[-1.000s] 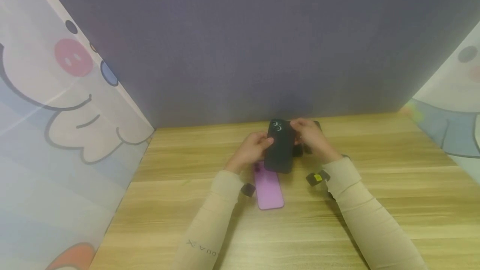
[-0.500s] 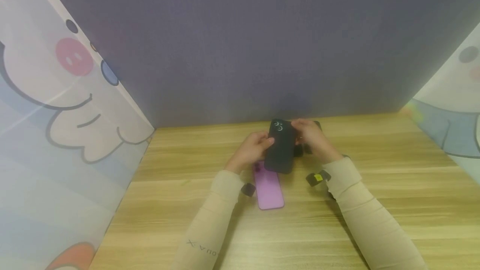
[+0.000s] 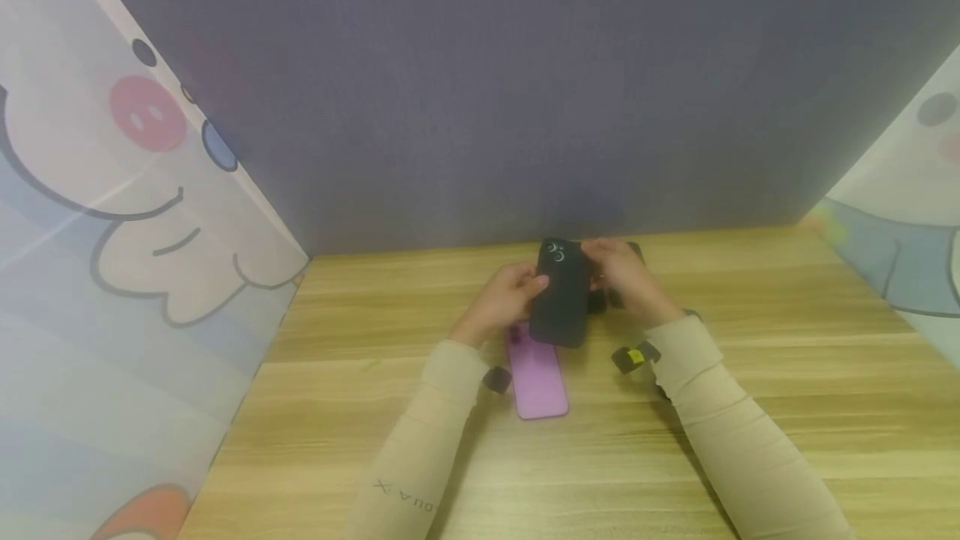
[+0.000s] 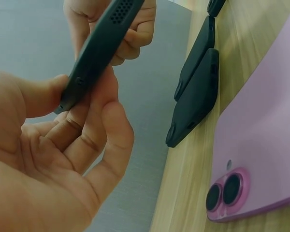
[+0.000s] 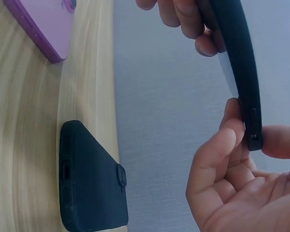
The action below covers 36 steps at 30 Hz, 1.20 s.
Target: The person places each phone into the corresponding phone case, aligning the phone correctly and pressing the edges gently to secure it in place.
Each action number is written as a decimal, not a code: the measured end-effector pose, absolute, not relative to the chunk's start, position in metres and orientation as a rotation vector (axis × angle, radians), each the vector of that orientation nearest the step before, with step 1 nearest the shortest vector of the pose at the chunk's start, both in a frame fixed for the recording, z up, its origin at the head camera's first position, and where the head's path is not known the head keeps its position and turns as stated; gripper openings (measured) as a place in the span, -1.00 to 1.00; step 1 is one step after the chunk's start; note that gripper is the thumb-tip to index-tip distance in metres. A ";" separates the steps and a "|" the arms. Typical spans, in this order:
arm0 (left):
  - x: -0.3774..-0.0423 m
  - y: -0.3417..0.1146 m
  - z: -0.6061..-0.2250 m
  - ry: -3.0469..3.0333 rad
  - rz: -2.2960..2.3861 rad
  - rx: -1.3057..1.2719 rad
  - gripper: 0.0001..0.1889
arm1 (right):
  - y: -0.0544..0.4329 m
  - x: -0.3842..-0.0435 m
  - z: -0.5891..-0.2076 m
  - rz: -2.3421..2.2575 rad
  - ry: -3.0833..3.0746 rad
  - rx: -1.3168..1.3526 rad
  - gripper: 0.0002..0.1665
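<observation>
A black phone case (image 3: 561, 302) is held up with its back and camera rings facing the head camera. My left hand (image 3: 501, 303) pinches its left edge, thumb on the back and fingers behind, as the left wrist view shows. At the upper right corner my right hand (image 3: 624, 272) grips it between thumb and fingers. Seen edge-on in the right wrist view, the held case (image 5: 239, 72) looks thin and slightly bowed. Below it a pink phone (image 3: 540, 386) lies camera side up, its top end partly covered by the case in the head view.
Other dark cases lie on the wooden table behind the hands; one dark case (image 4: 195, 104) and another dark case (image 4: 198, 55) show in the left wrist view. A grey panel (image 3: 480, 107) rises at the table's back edge. Cartoon-printed walls (image 3: 90, 273) stand at both sides.
Both hands keep their hold and stay almost still. The held case tilts very slightly; the pink phone stays put.
</observation>
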<state>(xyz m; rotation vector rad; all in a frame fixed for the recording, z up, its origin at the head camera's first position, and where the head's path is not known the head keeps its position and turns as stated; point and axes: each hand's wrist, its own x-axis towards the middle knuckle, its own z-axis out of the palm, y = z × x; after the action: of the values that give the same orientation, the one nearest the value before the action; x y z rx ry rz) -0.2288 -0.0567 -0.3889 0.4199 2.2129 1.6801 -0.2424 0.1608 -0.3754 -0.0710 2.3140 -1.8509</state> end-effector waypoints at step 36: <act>-0.229 -0.059 -0.387 2.152 1.754 0.287 -0.70 | 0.158 -0.241 -0.378 -1.541 2.445 -0.231 -0.55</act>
<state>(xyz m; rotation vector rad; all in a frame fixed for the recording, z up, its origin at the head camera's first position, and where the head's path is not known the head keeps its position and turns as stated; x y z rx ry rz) -0.2289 -0.0595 -0.3866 0.2865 2.1524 1.7545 -0.2408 0.1582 -0.3784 -0.2310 2.4453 -1.5411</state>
